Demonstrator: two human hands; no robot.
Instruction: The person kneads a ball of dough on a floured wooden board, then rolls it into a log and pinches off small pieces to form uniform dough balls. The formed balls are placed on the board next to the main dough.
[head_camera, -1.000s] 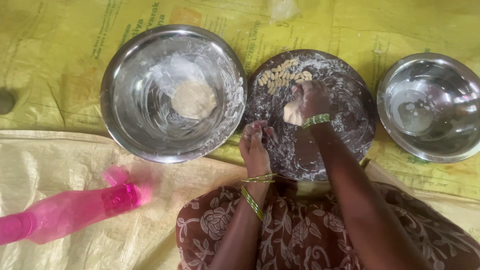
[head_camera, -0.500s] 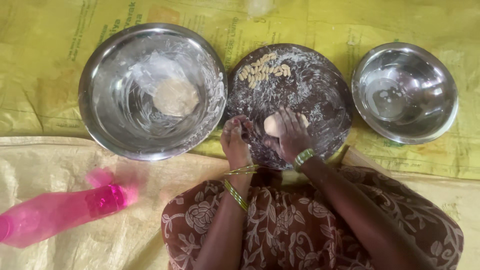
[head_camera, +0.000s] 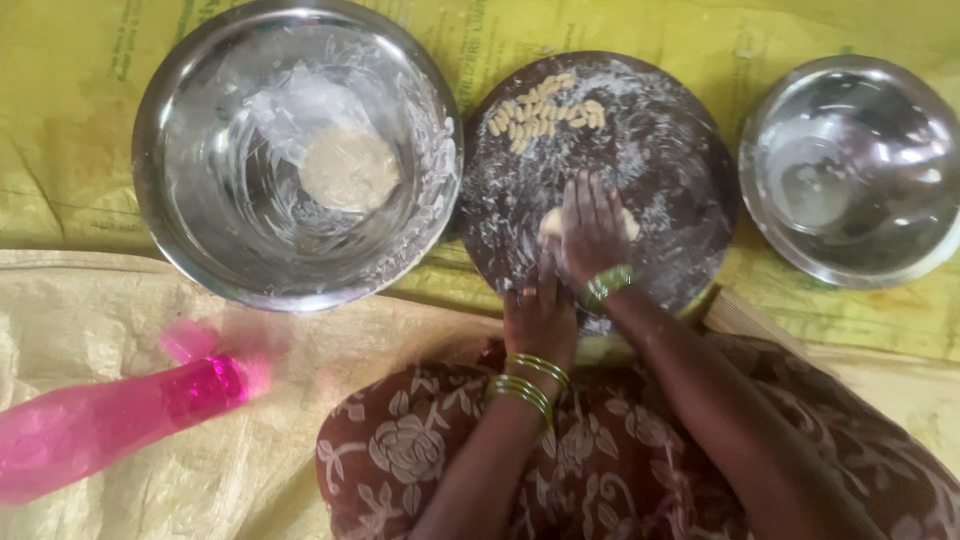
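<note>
A round dark board (head_camera: 680, 150) dusted with flour lies in front of me. Several small shaped dough bits (head_camera: 540, 115) sit in a cluster at its far side. My right hand (head_camera: 592, 225), with a green bangle at the wrist, lies flat on a pale dough piece (head_camera: 550, 222) at the board's middle, and only the edges of the dough show under the palm. My left hand (head_camera: 540, 318), with gold bangles, rests at the board's near edge with its fingertips on the floured surface and nothing in it.
A large steel bowl (head_camera: 200, 250) to the left holds a round dough lump (head_camera: 350, 168) and flour smears. A smaller steel bowl (head_camera: 850, 255) stands to the right. A pink plastic bottle (head_camera: 110, 425) lies at lower left on yellow sacking. My lap in brown flowered cloth (head_camera: 600, 470) fills the near side.
My right hand has gone from holding the dough piece with curled fingers to lying flat over it on the board. My left hand has drawn back to the board's near edge.
</note>
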